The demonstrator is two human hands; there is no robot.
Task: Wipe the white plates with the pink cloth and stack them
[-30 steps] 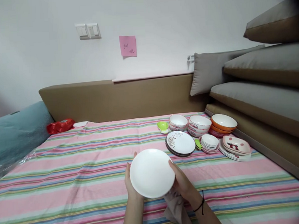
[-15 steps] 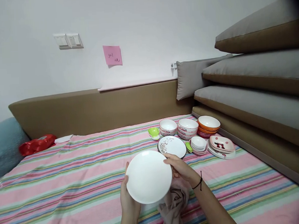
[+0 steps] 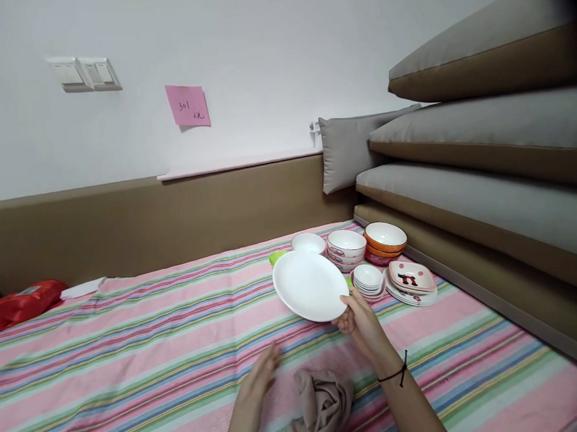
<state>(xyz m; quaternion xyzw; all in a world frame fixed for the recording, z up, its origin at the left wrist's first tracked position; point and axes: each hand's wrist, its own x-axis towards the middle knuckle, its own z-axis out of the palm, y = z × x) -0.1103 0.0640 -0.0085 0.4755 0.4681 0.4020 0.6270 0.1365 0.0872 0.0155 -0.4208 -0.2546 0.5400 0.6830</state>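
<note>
My right hand (image 3: 360, 320) grips a plain white plate (image 3: 309, 284) by its near edge and holds it out above the striped cloth, over the spot where a patterned plate lay. My left hand (image 3: 262, 378) hovers low over the cloth with its fingers stretched out and nothing in it. A crumpled beige cloth (image 3: 322, 406) lies on the bed between my forearms. Beyond the plate stand white and pink bowls (image 3: 347, 245), an orange bowl (image 3: 385, 237), a stack of small white dishes (image 3: 368, 279) and a pink square dish (image 3: 412, 278).
The pink striped bed cover (image 3: 131, 353) stretches left. A brown padded rail (image 3: 148, 217) runs along the back. Grey and brown cushions (image 3: 485, 186) are stacked at the right. A red bag (image 3: 13, 306) lies at the far left edge.
My left hand let go of the white plate and dropped toward the cloth. My right hand carried the plate forward and right toward the dishes. The beige cloth now lies on the bed.
</note>
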